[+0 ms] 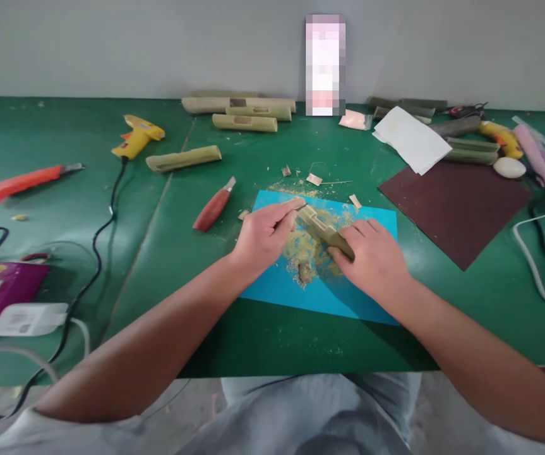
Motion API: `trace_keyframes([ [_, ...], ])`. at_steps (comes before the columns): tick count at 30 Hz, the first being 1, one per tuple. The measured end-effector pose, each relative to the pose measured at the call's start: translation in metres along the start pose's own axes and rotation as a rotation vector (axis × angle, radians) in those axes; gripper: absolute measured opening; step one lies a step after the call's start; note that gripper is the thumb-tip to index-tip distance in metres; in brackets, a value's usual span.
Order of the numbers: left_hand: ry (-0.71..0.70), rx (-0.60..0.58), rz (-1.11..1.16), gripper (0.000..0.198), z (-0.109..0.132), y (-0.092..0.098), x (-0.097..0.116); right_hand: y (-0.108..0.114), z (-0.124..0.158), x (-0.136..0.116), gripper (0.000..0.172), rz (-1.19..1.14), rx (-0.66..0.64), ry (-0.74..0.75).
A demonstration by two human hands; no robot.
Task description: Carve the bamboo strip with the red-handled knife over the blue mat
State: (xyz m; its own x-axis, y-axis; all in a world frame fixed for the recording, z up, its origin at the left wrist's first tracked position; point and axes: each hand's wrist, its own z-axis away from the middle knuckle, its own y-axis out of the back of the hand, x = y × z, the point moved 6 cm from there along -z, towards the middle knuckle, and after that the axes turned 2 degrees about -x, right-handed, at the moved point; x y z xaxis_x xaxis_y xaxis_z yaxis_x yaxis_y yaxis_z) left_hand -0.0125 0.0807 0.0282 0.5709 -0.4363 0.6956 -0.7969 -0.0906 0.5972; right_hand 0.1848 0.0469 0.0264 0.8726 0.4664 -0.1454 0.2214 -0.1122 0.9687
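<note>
Left hand (265, 235) pinches thin metal blade (297, 206) at notched olive bamboo piece (322, 229); right hand (374, 256) grips that piece.
Best: short strokes, kept over flat blue mat (300, 297).

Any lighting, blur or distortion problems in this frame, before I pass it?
Head view: soft even light, faint shadows under left hand with its small tool and right hand gripping the bamboo piece; no glare; detail slightly soft; a pixelated block masks part of the wall.
</note>
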Motion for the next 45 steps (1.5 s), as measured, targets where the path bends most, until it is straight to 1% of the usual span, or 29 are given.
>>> trace_keyframes([
  [4,-0.020,0.011,-0.006,0.033,0.001,0.002,-0.002,0.009,0.003,0.001,0.023,-0.071,0.092,0.051],
  [6,-0.038,-0.007,-0.023,0.032,0.001,0.001,-0.001,0.010,0.004,0.001,0.024,-0.100,0.106,0.072],
  [9,-0.068,-0.024,-0.040,0.032,0.001,0.000,0.001,0.008,0.004,-0.001,0.024,-0.122,0.098,0.079],
  [13,-0.093,-0.045,-0.058,0.032,0.002,-0.001,0.002,0.007,0.004,-0.002,0.020,-0.134,0.085,0.068],
  [16,-0.098,-0.040,-0.065,0.031,0.002,0.000,0.003,0.003,0.004,-0.001,0.021,-0.163,0.049,0.046],
  [19,-0.104,-0.012,-0.064,0.030,0.001,0.002,0.005,-0.003,0.001,-0.002,0.020,-0.172,-0.010,0.033],
  [22,-0.119,0.040,-0.047,0.030,0.000,0.005,0.009,-0.005,-0.003,-0.009,0.015,-0.091,-0.054,0.041],
  [25,-0.136,0.095,-0.019,0.029,0.000,0.008,0.012,-0.005,-0.007,-0.016,0.015,0.003,-0.081,0.041],
  [28,-0.129,0.159,0.004,0.029,0.000,0.012,0.010,-0.006,-0.009,-0.019,0.014,0.025,-0.088,0.038],
  [31,-0.091,0.236,0.081,0.029,0.000,0.016,0.002,-0.002,-0.010,-0.016,0.014,-0.011,-0.021,0.035],
  [35,-0.069,0.393,0.191,0.029,0.003,0.023,-0.009,0.012,-0.008,-0.002,0.015,-0.157,0.184,-0.027],
  [37,-0.066,0.437,0.210,0.029,0.004,0.024,-0.012,0.017,-0.007,0.007,0.017,-0.262,0.255,-0.092],
  [41,-0.050,0.393,0.245,0.028,0.001,0.021,-0.014,0.017,-0.007,0.024,0.026,-0.447,0.283,-0.198],
  [45,-0.065,0.336,0.232,0.027,0.000,0.019,-0.011,0.017,-0.007,0.038,0.032,-0.503,0.324,-0.251],
])
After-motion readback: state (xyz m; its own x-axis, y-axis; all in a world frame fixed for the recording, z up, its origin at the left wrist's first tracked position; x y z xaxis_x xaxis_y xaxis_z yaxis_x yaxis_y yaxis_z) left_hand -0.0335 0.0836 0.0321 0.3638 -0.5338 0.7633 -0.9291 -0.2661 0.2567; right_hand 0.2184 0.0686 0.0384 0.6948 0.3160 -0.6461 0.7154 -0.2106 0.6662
